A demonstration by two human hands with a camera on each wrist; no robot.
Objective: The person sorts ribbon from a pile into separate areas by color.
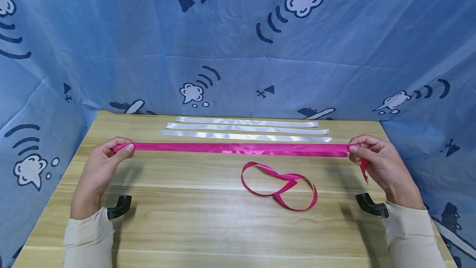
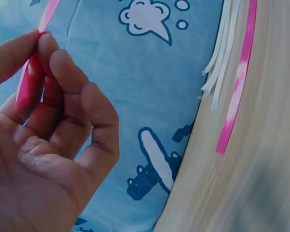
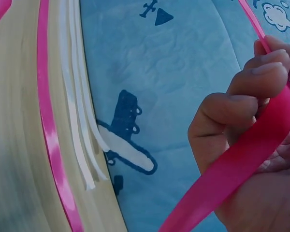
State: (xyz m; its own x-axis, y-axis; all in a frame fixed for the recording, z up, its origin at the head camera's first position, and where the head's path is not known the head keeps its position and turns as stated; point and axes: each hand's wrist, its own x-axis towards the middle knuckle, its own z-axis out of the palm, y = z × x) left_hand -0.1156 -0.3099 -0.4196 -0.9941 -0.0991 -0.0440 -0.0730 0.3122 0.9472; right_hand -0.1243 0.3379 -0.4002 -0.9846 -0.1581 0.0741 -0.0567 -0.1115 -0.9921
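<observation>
A pink satin ribbon (image 3: 241, 150) stretches sideways between both hands above the table. My left hand (image 1: 98, 168) pinches it near one end between thumb and fingertip, a short tail hanging by the palm. At the other end my right hand (image 1: 383, 164) pinches it with thumb and fingers curled, and a longer tail drops past the palm. Beneath, a second pink ribbon (image 2: 239, 82) lies flat on the table; from the head view the two nearly overlap. Another, narrower-looking pink ribbon (image 1: 275, 195) lies in loose loops nearer the front, touched by neither hand.
Three white ribbons (image 1: 247, 128) lie side by side along the back of the wooden table (image 1: 186, 226). Blue printed cloth (image 1: 223, 32) rises behind and at both sides. A black mount sticks out at the left wrist (image 1: 120, 206), another at the right.
</observation>
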